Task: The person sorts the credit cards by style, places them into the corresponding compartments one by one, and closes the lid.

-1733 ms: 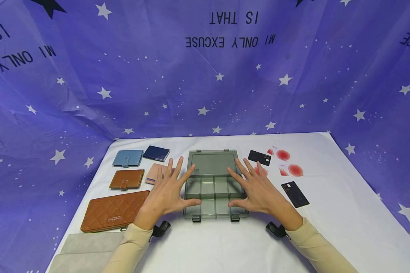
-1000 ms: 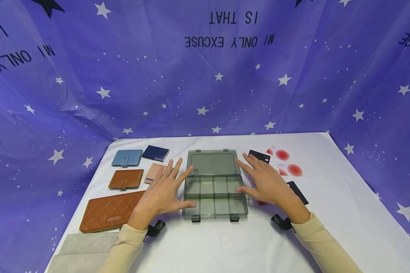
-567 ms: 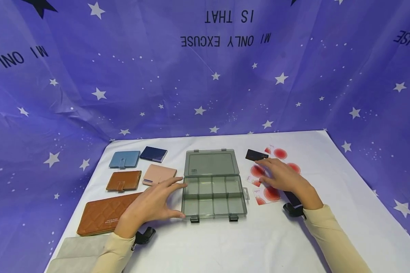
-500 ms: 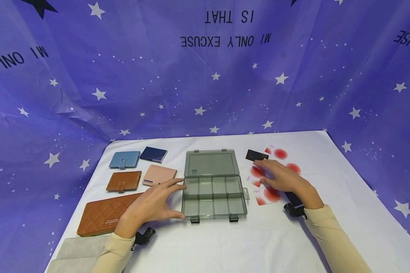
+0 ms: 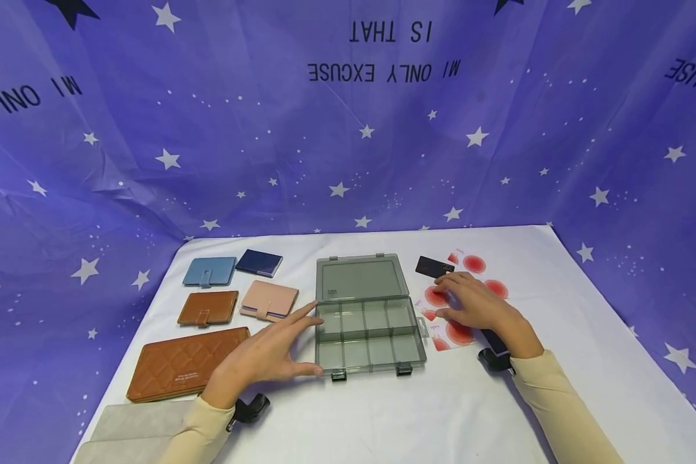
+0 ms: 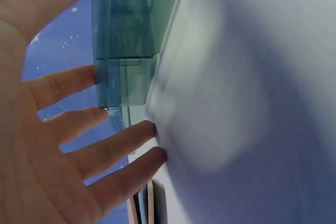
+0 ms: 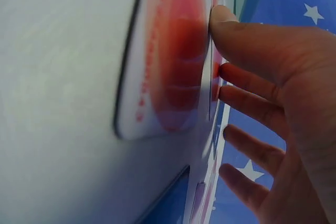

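Observation:
A green-tinted clear plastic box (image 5: 356, 354) lies with its lid (image 5: 362, 277) folded back, its several compartments bare. My left hand (image 5: 267, 354) is at the box's left side, thumb near the front corner and extended fingers along the side wall. In the left wrist view, the fingers (image 6: 113, 150) are spread and hold nothing. My right hand (image 5: 481, 306) is low over a red-and-white card (image 5: 435, 295), thumb and fingertips right at it. A second red-and-white card (image 5: 458, 335) lies nearer, partly under that hand. In the right wrist view, the thumb (image 7: 247, 38) stands apart from the fingers.
Beyond the right hand lie a black card (image 5: 434, 266) and another red-and-white card (image 5: 473, 264). Another black card (image 5: 492, 339) is partly hidden by the wrist. To the left are blue (image 5: 210, 270), navy (image 5: 259, 262), pink (image 5: 269, 299) and brown wallets (image 5: 207, 307), a quilted brown purse (image 5: 182, 366) and grey pouches (image 5: 133, 419).
Both hands were spread over the box. The right hand has moved right onto the cards, and the left has lowered to the box's left side. Lately the box has shifted slightly right.

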### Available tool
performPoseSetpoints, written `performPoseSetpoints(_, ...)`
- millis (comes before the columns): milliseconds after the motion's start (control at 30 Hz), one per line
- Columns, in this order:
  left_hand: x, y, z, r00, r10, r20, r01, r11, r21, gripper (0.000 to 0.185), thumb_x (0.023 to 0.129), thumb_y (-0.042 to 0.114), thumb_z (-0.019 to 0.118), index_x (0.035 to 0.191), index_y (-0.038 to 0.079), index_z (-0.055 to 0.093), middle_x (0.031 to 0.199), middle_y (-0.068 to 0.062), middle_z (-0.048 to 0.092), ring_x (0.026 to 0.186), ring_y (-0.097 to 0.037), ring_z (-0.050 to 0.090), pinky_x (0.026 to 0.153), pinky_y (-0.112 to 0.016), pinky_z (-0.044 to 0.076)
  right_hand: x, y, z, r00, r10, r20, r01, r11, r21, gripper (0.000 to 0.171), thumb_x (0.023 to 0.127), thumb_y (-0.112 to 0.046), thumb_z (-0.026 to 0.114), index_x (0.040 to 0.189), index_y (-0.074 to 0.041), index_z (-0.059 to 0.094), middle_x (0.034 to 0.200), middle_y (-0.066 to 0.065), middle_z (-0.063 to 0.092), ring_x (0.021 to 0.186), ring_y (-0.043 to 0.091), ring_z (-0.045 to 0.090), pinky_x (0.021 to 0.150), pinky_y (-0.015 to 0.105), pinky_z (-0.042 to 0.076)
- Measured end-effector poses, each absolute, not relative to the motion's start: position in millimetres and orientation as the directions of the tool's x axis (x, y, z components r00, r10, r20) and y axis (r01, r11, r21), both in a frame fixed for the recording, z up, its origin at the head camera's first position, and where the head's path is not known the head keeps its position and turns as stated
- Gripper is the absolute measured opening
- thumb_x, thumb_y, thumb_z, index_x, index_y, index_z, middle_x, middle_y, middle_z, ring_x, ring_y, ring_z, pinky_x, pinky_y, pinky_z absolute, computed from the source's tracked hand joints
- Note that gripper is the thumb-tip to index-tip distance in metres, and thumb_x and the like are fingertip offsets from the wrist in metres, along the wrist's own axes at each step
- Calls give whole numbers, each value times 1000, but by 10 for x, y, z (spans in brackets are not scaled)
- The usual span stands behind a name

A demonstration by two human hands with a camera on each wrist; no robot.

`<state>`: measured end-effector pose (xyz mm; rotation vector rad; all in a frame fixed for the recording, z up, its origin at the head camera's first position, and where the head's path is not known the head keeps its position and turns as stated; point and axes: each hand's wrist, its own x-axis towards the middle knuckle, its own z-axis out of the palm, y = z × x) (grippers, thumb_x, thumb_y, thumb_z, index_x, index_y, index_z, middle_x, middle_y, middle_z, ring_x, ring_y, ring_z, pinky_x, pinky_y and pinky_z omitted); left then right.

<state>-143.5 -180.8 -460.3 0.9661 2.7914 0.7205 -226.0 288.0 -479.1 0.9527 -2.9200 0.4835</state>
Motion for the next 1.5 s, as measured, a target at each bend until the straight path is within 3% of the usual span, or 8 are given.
performPoseSetpoints(100, -1431, -1792, -4612, -788, 613, 59, 564, 681, 467, 87, 88, 67, 79, 154, 16, 56, 177, -11, 28, 152, -37, 46, 113, -55, 48, -2276, 2901, -4779, -802, -583, 130, -594, 754, -280, 51, 91, -27, 87, 132, -3, 70, 135, 15, 67, 130, 44, 58, 112, 61, 45)
performPoseSetpoints(300, -1449, -1821, -4635, -774, 628, 82, 589, 666, 458, 88, 86, 61, 85, 155, 14, 56, 177, -12, 27, 152, -37, 46, 114, -55, 47, -2264, 2914, -4742, -807, -580, 110, -587, 769, -254, 53, 90, -28, 87, 136, -7, 72, 126, 14, 65, 121, 40, 59, 103, 58, 50)
performPoseSetpoints(533, -1434, -1835, -4680, -769, 627, 120, 596, 638, 488, 86, 85, 61, 86, 152, 12, 59, 174, -10, 34, 147, -38, 52, 110, -53, 51, -2301, 2838, -4797, -764, -625, 160, -642, 714, -279, 41, 89, -24, 85, 122, -6, 69, 135, 14, 66, 127, 42, 59, 108, 59, 47)
performPoseSetpoints(767, -1425, -1813, -4675, -775, 622, 117, 597, 658, 459, 86, 88, 60, 83, 154, 14, 55, 174, -11, 33, 146, -35, 53, 107, -51, 54, -2301, 2891, -4706, -808, -576, 125, -584, 755, -296, 59, 87, -23, 88, 137, -1, 66, 123, 16, 66, 118, 41, 60, 103, 60, 50)
performPoseSetpoints(900, -1421, -1800, -4662, -775, 622, 107, 596, 666, 448, 87, 89, 62, 82, 155, 13, 53, 174, -10, 33, 149, -34, 50, 111, -52, 51, -2275, 2976, -4682, -832, -550, 71, -537, 767, -351, 44, 87, -15, 88, 125, 0, 71, 114, 14, 67, 112, 37, 58, 101, 57, 49)
performPoseSetpoints(1067, -1427, -1765, -4663, -773, 626, 103, 599, 667, 444, 86, 89, 62, 81, 153, 12, 53, 174, -10, 34, 148, -33, 52, 112, -51, 50, -2261, 3028, -4661, -882, -454, 124, -467, 812, -349, 28, 90, -12, 86, 111, -12, 68, 103, 9, 66, 99, 30, 62, 84, 53, 55)
performPoseSetpoints(1267, -1442, -1724, -4654, -762, 639, 110, 615, 658, 434, 85, 89, 62, 81, 151, 12, 54, 172, -12, 36, 142, -35, 57, 106, -49, 54, -2181, 3032, -4480, -929, -335, 157, -369, 852, -371, 16, 97, -6, 77, 109, -15, 70, 95, 4, 78, 84, 24, 72, 68, 48, 54)
performPoseSetpoints(1500, -1439, -1719, -4638, -773, 622, 127, 612, 677, 409, 85, 85, 61, 84, 150, 14, 54, 171, -12, 38, 139, -37, 59, 104, -49, 55, -2116, 2592, -4180, -890, -358, 281, -454, 742, -494, 16, 98, -9, 79, 113, -10, 74, 95, 2, 80, 89, 27, 79, 81, 51, 59)
